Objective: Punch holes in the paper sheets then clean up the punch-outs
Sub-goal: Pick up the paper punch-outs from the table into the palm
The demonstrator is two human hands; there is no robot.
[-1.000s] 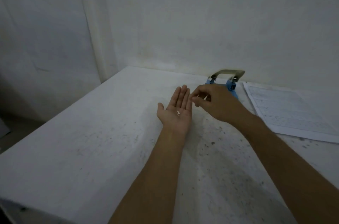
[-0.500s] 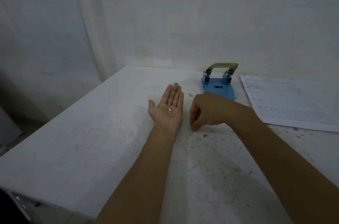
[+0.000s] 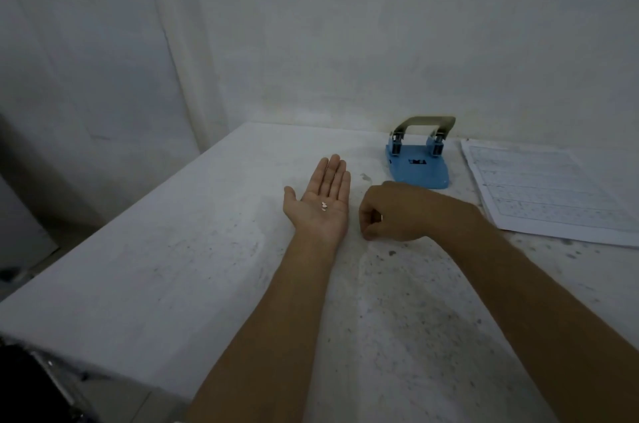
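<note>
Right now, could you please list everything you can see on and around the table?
Table: one, white and speckled, set into the corner of the walls.
Hole punch: one, blue base with a metal handle, far side by the wall.
Paper sheets: one stack, white and printed, right of the punch.
Punch-outs: two or so, white, in the open palm.
Walls: white, behind and left.
Left hand: palm up, flat on the table.
Right hand: fingers curled, pinching at the tabletop beside the left.

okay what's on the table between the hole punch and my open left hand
In the head view, only a small pale scrap or smudge lies on the table between hole punch and left hand.
</note>
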